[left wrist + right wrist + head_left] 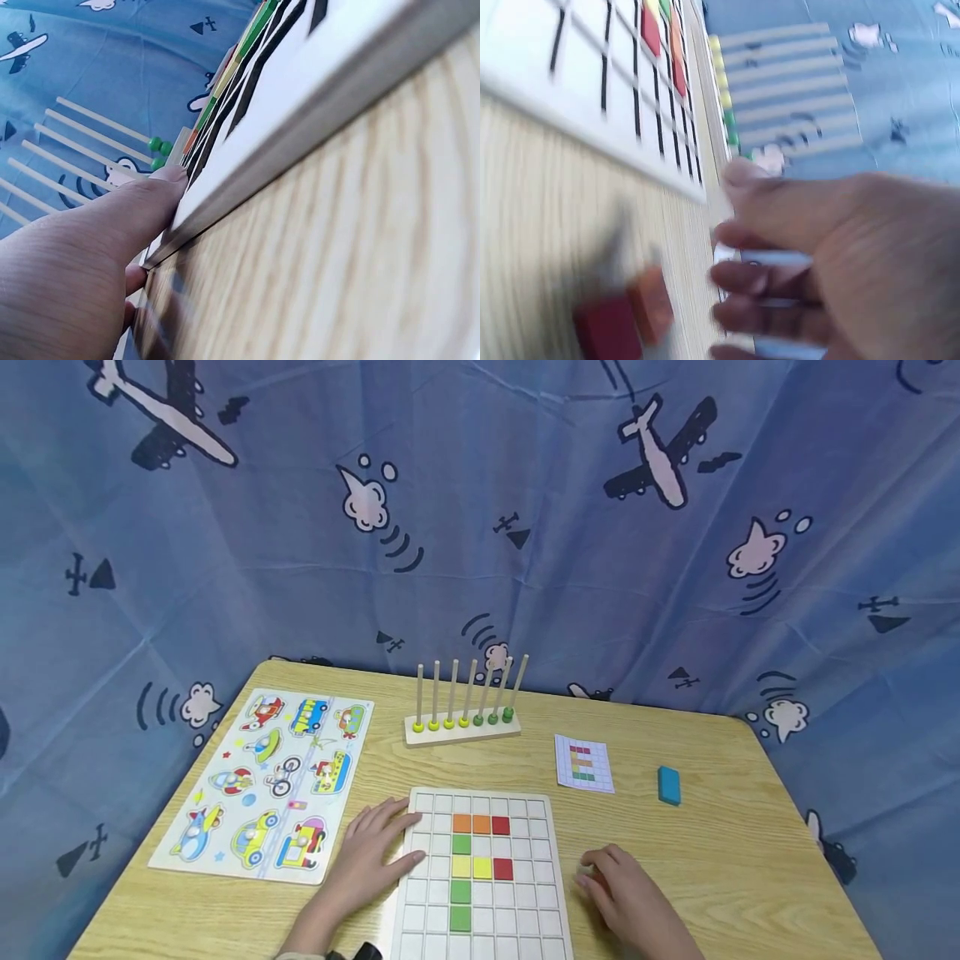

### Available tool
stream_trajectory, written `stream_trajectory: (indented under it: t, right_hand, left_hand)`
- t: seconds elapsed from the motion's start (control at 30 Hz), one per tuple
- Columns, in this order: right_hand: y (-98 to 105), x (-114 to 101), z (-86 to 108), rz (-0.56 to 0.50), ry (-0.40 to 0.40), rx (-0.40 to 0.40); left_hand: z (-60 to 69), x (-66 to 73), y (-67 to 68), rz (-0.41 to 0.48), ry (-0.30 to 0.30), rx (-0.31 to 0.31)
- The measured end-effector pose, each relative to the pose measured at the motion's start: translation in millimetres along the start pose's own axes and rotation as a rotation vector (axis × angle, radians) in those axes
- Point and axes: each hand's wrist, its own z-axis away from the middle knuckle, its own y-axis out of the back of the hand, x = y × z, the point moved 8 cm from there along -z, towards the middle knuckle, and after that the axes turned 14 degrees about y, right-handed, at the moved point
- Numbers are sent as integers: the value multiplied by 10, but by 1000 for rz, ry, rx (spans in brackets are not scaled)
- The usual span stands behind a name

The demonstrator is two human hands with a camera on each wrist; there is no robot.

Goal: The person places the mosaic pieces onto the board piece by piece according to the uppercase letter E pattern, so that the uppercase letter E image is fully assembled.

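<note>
A white grid board [525,893] lies on the table in the head view. Coloured square tiles sit in its cells: two orange tiles [471,823] and a red one along the top, green and yellow ones below, with a second red tile [503,869] beside the yellow pair. My left hand [371,852] rests on the board's left edge, thumb and index finger on its top. Right of the board, my right hand [622,893] hovers with fingers loosely bent, apparently holding nothing. A blurred dark red block [607,330] and an orange block [652,304] lie below it in the right wrist view.
A vehicle peg puzzle [240,810] lies at the left. Behind the board stands a peg rack [457,735] with yellow and green beads. A pattern card [600,781] and a blue block [669,786] lie at the right; a curtain [480,527] hangs behind.
</note>
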Motion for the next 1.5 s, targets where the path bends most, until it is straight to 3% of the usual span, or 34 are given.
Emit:
stream_trajectory:
  t: [0.1, 0.2, 0.8, 1.07, 1.27, 1.5]
  right_hand:
    - [-34, 207, 84, -38, -106, -65]
    - [-80, 307, 123, -44, -143, -109]
    - [-111, 322, 120, 54, -84, -56]
    - [-101, 196, 82, 52, -45, 1]
    - [-110, -47, 2, -31, 36, 32]
    - [-215, -496, -63, -130, 255, -26]
  left_hand:
    - [-3, -1, 5, 0, 3, -9]
    - [-1, 3, 12, -1, 2, -9]
    - [-5, 15, 14, 5, 3, -12]
    - [1, 27, 24, 6, -9, 7]
    - [2, 22, 19, 2, -15, 15]
    - [-8, 4, 4, 3, -3, 0]
